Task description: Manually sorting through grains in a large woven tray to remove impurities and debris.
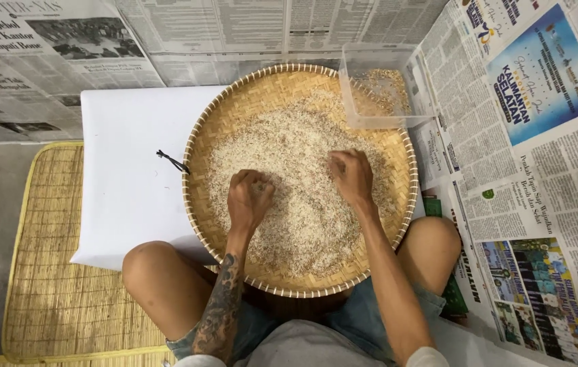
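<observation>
**On the lap, a woven tray of rice, both hands down in the grain**

Across the bare knees: round bamboo winnowing tray (300, 180), rim propped on both thighs, probably to keep the load level and within easy reach of either arm. Spread over its weave: pale rice (299, 183), thick at the middle and near side, thinning toward the far rim where bare basketwork shows.

Left hand (249, 198): knuckles up, fingers curled loosely inward, tips pressed into the grain just left of centre; whether anything is pinched between them, cannot tell. Right hand (351, 175): also palm down, fingers bunched and buried to the tips in the rice, just right of centre and slightly farther out; contents likewise hidden. Both hands touching the rice directly, close together but apart.

Overlapping the far right rim: clear plastic box (377, 85), a thin scatter of grain on its bottom, set near enough for the right hand to reach. Under the tray's left side: white sheet (129, 170). Beneath everything: spread newspaper (547, 136) and a straw mat (58, 272), seemingly laid to catch stray grains. At the left rim: short black cord (172, 160).
</observation>
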